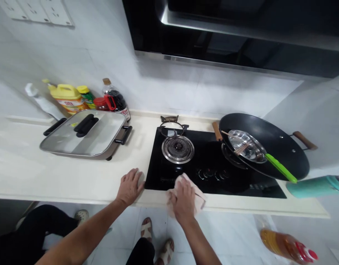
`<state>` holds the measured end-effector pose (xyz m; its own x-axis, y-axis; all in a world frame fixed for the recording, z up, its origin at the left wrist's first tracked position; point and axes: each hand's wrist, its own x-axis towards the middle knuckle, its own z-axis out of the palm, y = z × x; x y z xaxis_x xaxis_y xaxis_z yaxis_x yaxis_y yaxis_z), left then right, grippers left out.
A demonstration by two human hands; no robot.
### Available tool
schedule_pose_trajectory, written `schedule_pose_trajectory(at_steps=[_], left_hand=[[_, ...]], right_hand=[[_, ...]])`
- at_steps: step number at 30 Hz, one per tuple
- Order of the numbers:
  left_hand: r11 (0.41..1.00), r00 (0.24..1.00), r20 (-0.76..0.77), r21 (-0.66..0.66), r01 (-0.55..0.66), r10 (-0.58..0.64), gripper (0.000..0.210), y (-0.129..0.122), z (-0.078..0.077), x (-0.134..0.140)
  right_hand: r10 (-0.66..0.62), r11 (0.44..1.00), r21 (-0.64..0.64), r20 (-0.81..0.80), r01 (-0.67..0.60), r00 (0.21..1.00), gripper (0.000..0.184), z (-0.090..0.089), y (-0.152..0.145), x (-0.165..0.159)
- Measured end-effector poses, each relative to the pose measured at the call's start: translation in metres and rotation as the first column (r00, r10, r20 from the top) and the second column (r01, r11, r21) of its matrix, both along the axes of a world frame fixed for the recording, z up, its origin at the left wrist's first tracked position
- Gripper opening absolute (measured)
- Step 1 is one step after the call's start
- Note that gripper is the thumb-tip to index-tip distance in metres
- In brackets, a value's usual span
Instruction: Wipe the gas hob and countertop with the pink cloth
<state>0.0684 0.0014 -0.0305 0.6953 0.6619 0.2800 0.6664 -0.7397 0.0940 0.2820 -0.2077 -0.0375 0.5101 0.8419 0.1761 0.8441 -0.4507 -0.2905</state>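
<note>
My right hand (184, 200) presses a pale pink cloth (198, 198) at the front edge of the black gas stove (186, 186), with part of the cloth hanging over the counter edge. My left hand (129, 187) rests flat on the cream counter (89, 176), fingers spread, just left of the stove's front corner. Behind the right hand is the left burner (178, 149); its pot support (172, 129) sits off it at the back. Control knobs (213, 173) lie to the right of the cloth.
A black wok (291, 162) holding a metal bowl (251, 156) covers the right burner. A lidded electric pan (83, 147) stands left, before several bottles (67, 97). A teal flask (310, 186) is at right. An oil bottle (285, 244) stands low right. Another person's leg (48, 224) is lower left.
</note>
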Motion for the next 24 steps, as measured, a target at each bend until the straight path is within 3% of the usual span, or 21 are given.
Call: schedule_pose_trajectory(at_steps=[2, 4, 9, 12, 15, 18, 21, 24], left_hand=[[1.000, 1.000, 0.006, 0.004, 0.001, -0.001, 0.044, -0.001, 0.000, 0.000], [1.000, 1.000, 0.016, 0.007, 0.001, -0.001, 0.045, -0.002, 0.001, 0.000], [1.000, 0.999, 0.041, -0.023, 0.004, -0.004, 0.044, -0.006, 0.002, 0.000], [0.998, 0.998, 0.060, -0.054, 0.019, -0.016, 0.042, -0.007, -0.001, -0.002], [0.996, 0.995, 0.091, -0.077, 0.038, -0.031, 0.040, -0.008, -0.004, -0.003], [0.995, 0.994, 0.102, -0.093, 0.042, -0.032, 0.040, -0.009, -0.006, -0.004], [0.992, 0.994, 0.109, -0.125, 0.035, -0.021, 0.041, -0.009, -0.007, -0.005], [0.983, 0.988, 0.149, -0.170, 0.075, -0.050, 0.046, -0.006, -0.009, -0.008]], right_hand=[[0.136, 0.991, -0.002, -0.022, -0.136, 0.991, 0.052, 0.010, 0.024, -0.009], [0.149, 0.988, -0.020, -0.048, -0.150, 0.988, 0.050, 0.019, 0.039, -0.002], [-0.152, 0.988, -0.034, -0.051, 0.150, 0.987, 0.057, 0.025, 0.045, 0.056], [-0.206, 0.978, 0.031, -0.055, 0.208, 0.977, 0.062, 0.020, 0.048, 0.075], [-0.088, 0.993, 0.072, -0.093, 0.095, 0.992, 0.064, 0.017, 0.066, 0.057], [0.118, 0.990, 0.095, -0.120, -0.107, 0.986, 0.061, 0.020, 0.095, 0.014], [0.331, 0.940, 0.124, -0.107, -0.318, 0.937, 0.057, 0.030, 0.121, -0.030], [0.460, 0.885, 0.125, -0.096, -0.448, 0.883, 0.051, 0.035, 0.124, -0.060]])
